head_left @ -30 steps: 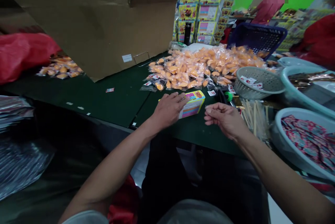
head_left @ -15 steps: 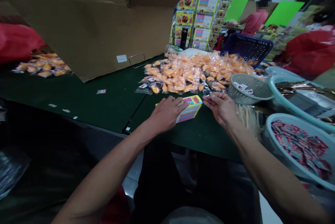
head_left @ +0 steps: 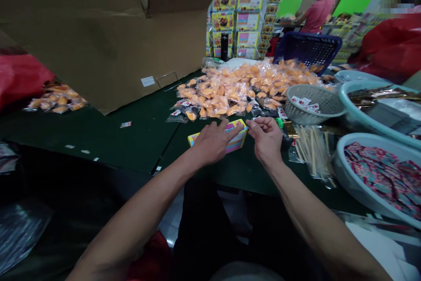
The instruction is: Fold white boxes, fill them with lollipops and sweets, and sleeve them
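The left hand [head_left: 212, 142] lies over a small rectangular yellow, pink and blue printed box [head_left: 235, 140], fingers spread along its top, hiding the middle of it. The box lies on the dark green tabletop [head_left: 131, 145], in front of a wide heap of orange pieces in clear plastic wrappers [head_left: 226, 90]. The right hand [head_left: 267, 138] is at the box's right end, thumb and fingertips pinched narrow; whether something small is between them, I cannot tell.

Just beyond the right hand are a green round piece [head_left: 279, 122] and a grey perforated plastic basket [head_left: 291, 104] with small red-and-white packets [head_left: 305, 104] in it. To the right of this hand lie pale thin wooden sticks in clear plastic [head_left: 313, 151], near a light blue plastic basin [head_left: 342, 158] full of red and teal sachets [head_left: 388, 176]. A second, turquoise basin [head_left: 348, 112] behind it holds shiny gold-brown wrappers.

A large brown cardboard carton [head_left: 98, 48] takes up the left side and blocks the view behind it; a bent wire stand [head_left: 167, 81] is by its lower edge. Behind the heap, a dark purple perforated basket [head_left: 307, 48] is tilted, and a person in a pink top [head_left: 317, 13] is farther back.
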The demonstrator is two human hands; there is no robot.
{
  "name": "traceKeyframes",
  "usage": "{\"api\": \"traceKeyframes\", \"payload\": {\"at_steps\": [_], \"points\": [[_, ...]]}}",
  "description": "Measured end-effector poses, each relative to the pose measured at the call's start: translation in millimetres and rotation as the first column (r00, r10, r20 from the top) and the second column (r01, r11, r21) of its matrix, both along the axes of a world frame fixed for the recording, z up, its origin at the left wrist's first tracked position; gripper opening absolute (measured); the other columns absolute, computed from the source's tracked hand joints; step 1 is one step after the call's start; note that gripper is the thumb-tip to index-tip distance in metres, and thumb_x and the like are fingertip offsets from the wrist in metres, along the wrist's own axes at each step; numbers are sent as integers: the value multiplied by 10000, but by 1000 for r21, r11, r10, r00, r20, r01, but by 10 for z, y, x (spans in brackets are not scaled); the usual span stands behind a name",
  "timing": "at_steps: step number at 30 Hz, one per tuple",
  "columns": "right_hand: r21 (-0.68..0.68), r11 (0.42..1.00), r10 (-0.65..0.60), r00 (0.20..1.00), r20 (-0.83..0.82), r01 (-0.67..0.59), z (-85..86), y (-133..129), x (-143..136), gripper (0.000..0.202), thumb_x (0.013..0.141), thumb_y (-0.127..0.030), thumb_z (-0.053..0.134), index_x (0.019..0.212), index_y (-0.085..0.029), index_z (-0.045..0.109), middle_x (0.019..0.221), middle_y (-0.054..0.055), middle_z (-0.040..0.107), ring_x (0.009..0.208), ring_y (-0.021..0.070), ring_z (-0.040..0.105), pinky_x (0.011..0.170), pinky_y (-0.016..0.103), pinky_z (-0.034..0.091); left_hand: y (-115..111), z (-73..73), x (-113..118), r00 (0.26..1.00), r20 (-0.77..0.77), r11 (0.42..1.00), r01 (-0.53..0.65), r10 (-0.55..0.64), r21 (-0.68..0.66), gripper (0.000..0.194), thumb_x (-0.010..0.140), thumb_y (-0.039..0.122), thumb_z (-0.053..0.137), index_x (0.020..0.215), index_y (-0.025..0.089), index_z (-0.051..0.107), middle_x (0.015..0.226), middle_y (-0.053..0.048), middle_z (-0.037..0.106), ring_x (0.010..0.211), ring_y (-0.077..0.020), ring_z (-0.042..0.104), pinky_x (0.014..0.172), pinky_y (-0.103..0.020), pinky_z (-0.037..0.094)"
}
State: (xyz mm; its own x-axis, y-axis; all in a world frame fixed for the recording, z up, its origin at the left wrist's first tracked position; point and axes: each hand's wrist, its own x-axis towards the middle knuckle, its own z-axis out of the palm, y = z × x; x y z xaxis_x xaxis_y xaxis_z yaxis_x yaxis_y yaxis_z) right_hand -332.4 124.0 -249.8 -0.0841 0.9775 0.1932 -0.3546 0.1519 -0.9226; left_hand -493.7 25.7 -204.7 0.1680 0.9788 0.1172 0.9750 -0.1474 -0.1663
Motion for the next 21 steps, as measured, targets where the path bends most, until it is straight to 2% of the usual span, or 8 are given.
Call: {"api": "traceKeyframes", "payload": {"at_steps": [4, 7, 11, 13, 15, 17, 19, 21], "points": [[58, 997, 58, 997, 42, -60, -44, 10, 27, 328, 755, -392, 868, 917, -220, 642, 807, -20, 663, 759, 128, 646, 756, 245, 549, 15, -4, 6, 1000, -6, 1000, -5, 5, -27, 872, 983, 212, 549, 1704, 468, 131, 1595, -159, 441, 1063, -334, 642, 837, -447, 521], [65, 992, 109, 992, 57, -112, 70, -9, 108, 324, 749, -379, 885, 919, -214, 664, 812, -12, 670, 744, 130, 631, 738, 247, 535, -12, -34, 25, 1000, 8, 999, -30, 31, -16, 790, 1012, 229, 546, 1690, 447, 205, 1655, -139, 413, 1131, -333, 653, 881, -455, 536], [166, 976, 122, 986, 112, -140, 262, -152, 131, 278, 783, -364, 883, 936, -221, 699, 842, 2, 692, 759, 138, 631, 735, 253, 522, -57, -27, 45, 994, 98, 998, -53, 50, 24, 610, 1016, 206, 554, 1603, 201, 392, 1606, -170, 499, 1346, -330, 580, 1043, -453, 520], [171, 964, 179, 972, 153, -205, 304, -218, 83, 260, 802, -369, 870, 928, -222, 697, 842, 10, 702, 768, 147, 636, 739, 262, 519, -81, 32, 21, 990, 138, 999, -44, 42, 7, 508, 1021, 219, 566, 1518, 152, 486, 1568, -170, 541, 1374, -307, 568, 1081, -431, 509], [167, 954, 208, 953, 221, -247, 312, -247, 27, 241, 820, -369, 852, 913, -218, 690, 810, 7, 691, 738, 146, 617, 709, 260, 499, -129, 107, -43, 990, 140, 999, -20, 25, -38, 505, 1021, 275, 607, 1513, 202, 515, 1602, -148, 506, 1360, -308, 579, 1064, -440, 521], [170, 950, 206, 935, 291, -262, 314, -242, -13, 212, 836, -357, 829, 901, -215, 685, 783, 0, 670, 702, 139, 590, 665, 255, 472, -211, 152, -140, 993, 112, 998, -16, 23, -62, 578, 1019, 365, 642, 1572, 319, 479, 1634, -124, 457, 1338, -332, 587, 1013, -468, 536], [176, 944, 209, 919, 333, -279, 328, -228, -25, 187, 839, -337, 814, 894, -215, 684, 772, -4, 656, 681, 133, 570, 632, 249, 452, -311, 131, -237, 996, 87, 998, -30, 34, -47, 597, 1051, 417, 594, 1619, 415, 413, 1601, -117, 468, 1275, -324, 611, 948, -461, 542], [175, 937, 228, 909, 348, -302, 355, -225, -14, 179, 831, -326, 812, 891, -214, 687, 779, 1, 662, 683, 132, 572, 626, 247, 455, -395, 50, -299, 995, 96, 999, -36, 35, 12, 541, 1092, 404, 512, 1624, 420, 410, 1569, -110, 494, 1272, -297, 596, 923, -427, 529]]}}
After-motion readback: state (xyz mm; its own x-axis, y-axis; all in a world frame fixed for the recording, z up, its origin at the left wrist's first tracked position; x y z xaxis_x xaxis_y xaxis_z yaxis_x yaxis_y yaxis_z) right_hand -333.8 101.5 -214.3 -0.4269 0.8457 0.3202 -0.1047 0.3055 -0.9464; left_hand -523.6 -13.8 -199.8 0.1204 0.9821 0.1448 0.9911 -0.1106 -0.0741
